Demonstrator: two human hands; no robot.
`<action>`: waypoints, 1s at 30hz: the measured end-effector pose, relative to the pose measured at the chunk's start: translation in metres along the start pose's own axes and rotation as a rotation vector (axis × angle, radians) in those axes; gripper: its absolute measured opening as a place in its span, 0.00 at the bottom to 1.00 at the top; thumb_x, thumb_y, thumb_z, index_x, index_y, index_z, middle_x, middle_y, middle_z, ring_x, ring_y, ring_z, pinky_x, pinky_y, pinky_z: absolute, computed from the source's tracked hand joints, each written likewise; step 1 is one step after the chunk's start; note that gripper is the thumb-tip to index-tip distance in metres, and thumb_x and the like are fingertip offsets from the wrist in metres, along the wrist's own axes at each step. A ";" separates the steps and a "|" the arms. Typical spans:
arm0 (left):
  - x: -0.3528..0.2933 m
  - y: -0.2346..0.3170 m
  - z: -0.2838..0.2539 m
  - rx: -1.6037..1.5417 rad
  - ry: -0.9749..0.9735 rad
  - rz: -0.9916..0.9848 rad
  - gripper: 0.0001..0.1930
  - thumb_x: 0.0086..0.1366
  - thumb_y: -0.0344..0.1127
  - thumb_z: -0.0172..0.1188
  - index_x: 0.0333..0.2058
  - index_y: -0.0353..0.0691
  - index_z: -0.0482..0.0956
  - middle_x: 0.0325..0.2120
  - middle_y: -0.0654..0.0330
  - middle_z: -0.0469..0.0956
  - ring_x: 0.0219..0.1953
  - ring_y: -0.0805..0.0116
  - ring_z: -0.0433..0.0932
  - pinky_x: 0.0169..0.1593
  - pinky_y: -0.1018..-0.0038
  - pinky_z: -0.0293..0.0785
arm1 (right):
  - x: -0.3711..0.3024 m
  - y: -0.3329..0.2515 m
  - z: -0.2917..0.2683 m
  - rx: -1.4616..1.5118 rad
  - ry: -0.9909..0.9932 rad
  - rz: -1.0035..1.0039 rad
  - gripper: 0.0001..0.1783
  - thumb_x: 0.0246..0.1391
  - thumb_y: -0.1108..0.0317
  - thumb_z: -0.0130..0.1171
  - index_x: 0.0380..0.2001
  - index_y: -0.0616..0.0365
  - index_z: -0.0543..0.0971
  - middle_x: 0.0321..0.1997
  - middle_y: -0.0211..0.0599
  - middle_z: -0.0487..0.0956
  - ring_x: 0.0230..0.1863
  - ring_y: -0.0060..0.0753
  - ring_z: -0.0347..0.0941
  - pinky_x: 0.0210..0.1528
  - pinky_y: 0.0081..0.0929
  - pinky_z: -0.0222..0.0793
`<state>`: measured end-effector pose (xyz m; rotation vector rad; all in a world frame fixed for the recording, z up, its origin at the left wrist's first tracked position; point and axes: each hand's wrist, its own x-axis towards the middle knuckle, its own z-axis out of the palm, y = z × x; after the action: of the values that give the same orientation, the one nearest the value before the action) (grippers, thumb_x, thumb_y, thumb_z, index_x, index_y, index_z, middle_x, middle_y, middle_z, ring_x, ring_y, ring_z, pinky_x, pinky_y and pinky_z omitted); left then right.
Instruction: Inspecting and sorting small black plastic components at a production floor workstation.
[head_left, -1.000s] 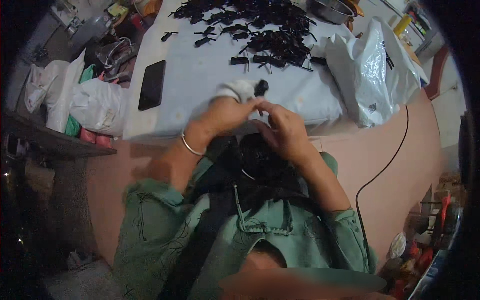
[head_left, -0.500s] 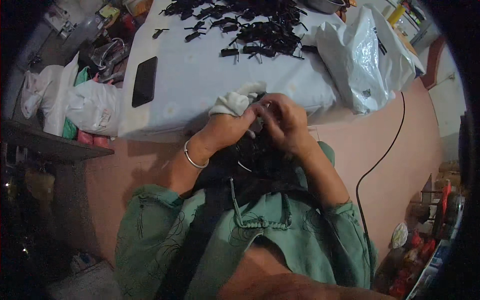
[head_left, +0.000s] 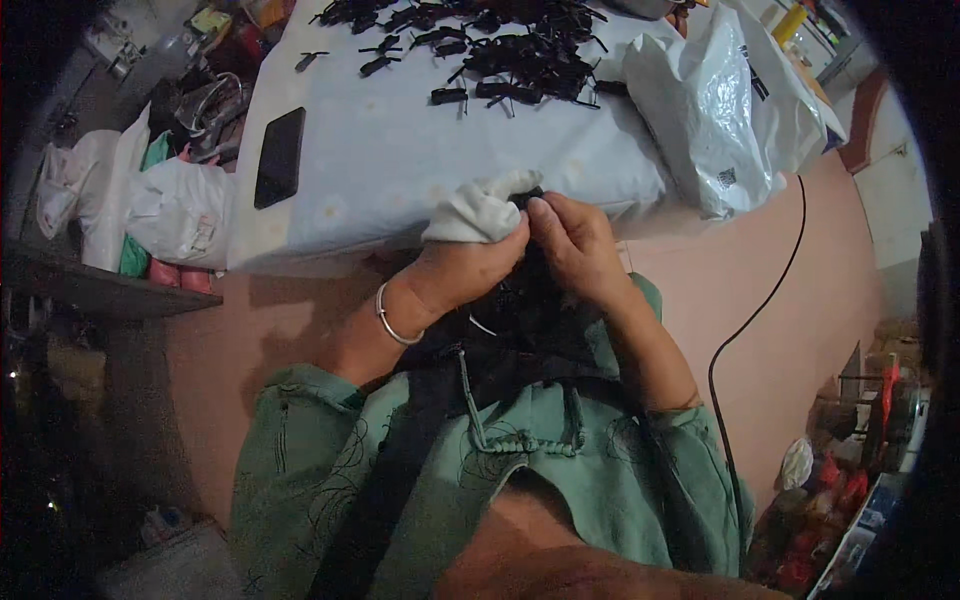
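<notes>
Just over the near edge of the table, my two hands are close together around a small black piece [head_left: 527,196], mostly hidden by fingers. My left hand [head_left: 485,255], with a bangle at its wrist, is closed; white cloth [head_left: 475,213], perhaps a glove, wraps its fingers. The bare thumb presses in beside the black piece. My right hand [head_left: 575,240] is bare and pinches the other side of the piece between thumb and fingers. Several similar small black pieces [head_left: 520,60], with thin strips sticking out, lie heaped at the table's far side.
A dark phone [head_left: 280,158] lies on the left of the pale-covered table [head_left: 350,190]. On the right stands a large white plastic bag [head_left: 700,130]. White bags [head_left: 180,210] fill a shelf at left. A black cable [head_left: 750,320] hangs at right.
My right fingers, earlier raised across the left thumb, have come down into a pinch on the black piece, which now shows more. The view has shifted slightly.
</notes>
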<state>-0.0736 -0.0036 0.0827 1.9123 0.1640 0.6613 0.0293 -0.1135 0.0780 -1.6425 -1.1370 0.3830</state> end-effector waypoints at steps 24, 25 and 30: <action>0.003 0.000 -0.013 -0.128 -0.177 -0.337 0.13 0.60 0.33 0.46 0.44 0.36 0.66 0.24 0.66 0.69 0.23 0.79 0.67 0.26 0.81 0.65 | 0.002 0.014 -0.019 -0.161 -0.006 -0.359 0.05 0.49 0.72 0.55 0.29 0.63 0.74 0.22 0.26 0.71 0.23 0.13 0.64 0.24 0.14 0.60; 0.002 0.003 -0.015 -0.271 -0.265 -0.355 0.08 0.60 0.32 0.45 0.37 0.37 0.67 0.21 0.66 0.69 0.23 0.78 0.68 0.26 0.80 0.65 | 0.001 0.011 -0.014 -0.005 0.024 -0.295 0.05 0.49 0.72 0.54 0.28 0.63 0.74 0.21 0.26 0.70 0.23 0.14 0.63 0.23 0.14 0.60; -0.001 0.005 -0.011 -0.328 -0.274 -0.301 0.05 0.58 0.30 0.46 0.33 0.38 0.68 0.20 0.66 0.69 0.23 0.78 0.68 0.24 0.79 0.64 | -0.001 0.001 -0.002 0.102 0.210 -0.086 0.05 0.50 0.72 0.52 0.25 0.63 0.70 0.19 0.28 0.67 0.20 0.16 0.59 0.23 0.18 0.58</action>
<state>-0.0810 0.0031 0.0902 1.5986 0.1547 0.2051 0.0308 -0.1157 0.0779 -1.5013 -1.0100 0.2038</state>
